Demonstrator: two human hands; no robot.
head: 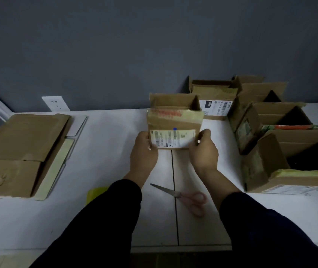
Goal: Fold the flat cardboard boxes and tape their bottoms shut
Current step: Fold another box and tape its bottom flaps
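Two hands hold one box at frame centre: the left hand (144,149) grips its lower left edge and the right hand (204,149) its lower right edge, fingers curled round the corners. The box (173,118) stands upright, apparently resting on the counter (111,155), top flaps raised and label (171,139) facing the camera. It looks light and fairly stiff, but its worn, taped walls may buckle if squeezed, so the corners are the safest hold. Flat boxes (19,144) lie at left, folded boxes (270,136) at right, scissors (183,196) at lower centre.

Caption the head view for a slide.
Left hand and right hand grip a labelled cardboard box at the table; flat boxes left, folded boxes right.
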